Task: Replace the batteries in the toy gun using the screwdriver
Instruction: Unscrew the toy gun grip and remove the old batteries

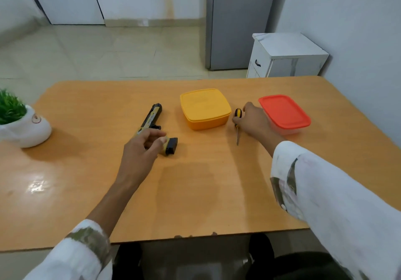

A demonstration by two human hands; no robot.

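toy gun [152,121] in the head view lies flat on the table [195,182], a little left of the middle, muzzle toward the far edge and the black-ended grip turned toward the near edge. my left hand [141,149] hangs over the grip with fingers loosely curled and the thumb close by the butt. i cannot tell whether it is closed on the plastic or only touching it. the screwdriver [238,114] lies toward the far right corner, between the yellow box [205,108] and the red-lidded box [284,112], shaft pointing at the near edge. my right hand [252,120] has thumb and forefinger curled on the yellow-and-black handle, a pinch, with the tool flat on the wood. a plant pot [28,127] sits at the left edge.

i judge the gun to be light, hollow, stiff plastic, smooth enough to skate on this glossy top, so i would take it round the grip and pin it down while turning. the screwdriver looks thin and rigid; the hold belongs on the fat handle, not the shaft.
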